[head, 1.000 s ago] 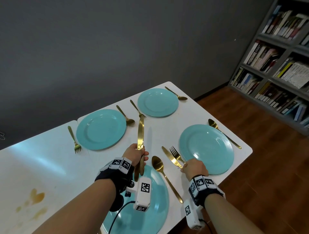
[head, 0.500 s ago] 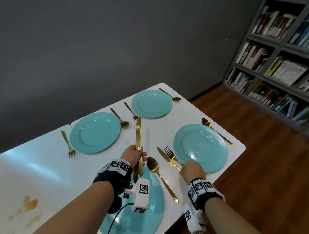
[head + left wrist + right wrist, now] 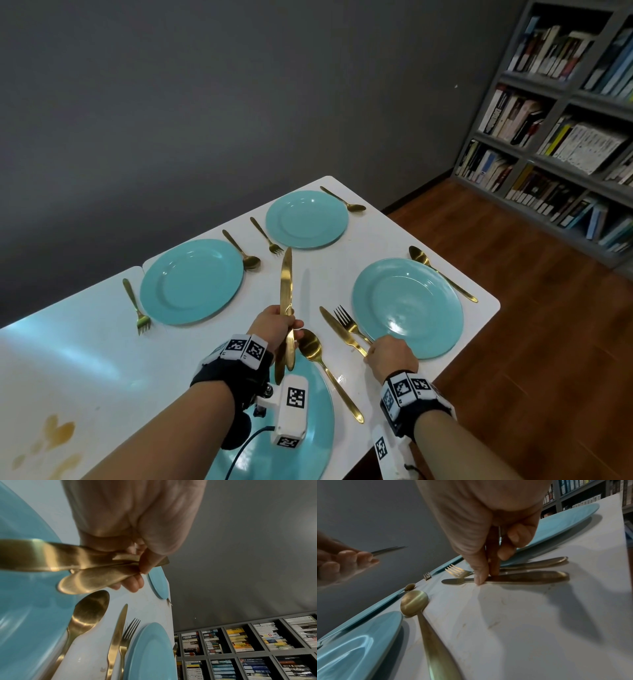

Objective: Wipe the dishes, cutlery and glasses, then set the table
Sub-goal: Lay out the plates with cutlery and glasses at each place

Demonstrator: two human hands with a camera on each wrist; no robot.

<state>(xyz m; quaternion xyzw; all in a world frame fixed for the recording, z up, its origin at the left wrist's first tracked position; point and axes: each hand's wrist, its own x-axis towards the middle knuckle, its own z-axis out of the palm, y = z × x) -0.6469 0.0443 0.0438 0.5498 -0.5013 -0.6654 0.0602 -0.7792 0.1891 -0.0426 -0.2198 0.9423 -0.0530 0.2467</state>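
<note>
Your left hand (image 3: pixel 275 323), at the centre of the head view, is curled round a bundle of gold metal table knives (image 3: pixel 286 291), at least two of them, blades pointing up the frame and handles hanging over the near turquoise plate (image 3: pixel 308 442). Your right hand (image 3: pixel 390 354), lower right of centre, has its thumb and fingertips (image 3: pixel 479 578) pinching down on the handle of a gold knife lying flat on the table (image 3: pixel 337 329). That knife sits just beside a gold fork (image 3: pixel 349 323), which lies against the left rim of the right-hand turquoise plate (image 3: pixel 407 308). A large gold spoon (image 3: pixel 325 368) rests between your two hands on the glossy white table (image 3: pixel 102 359). These knives are stiff, thin and smooth, so they will probably slide on the table and against each other; take each one at the thicker handle, not the blade, and keep the bundle squeezed so none slips out. The ceramic-looking plates are likely to chip, so lay metal down gently beside their rims. Two more turquoise plates sit further up the frame, with forks and spoons alongside them.
</note>
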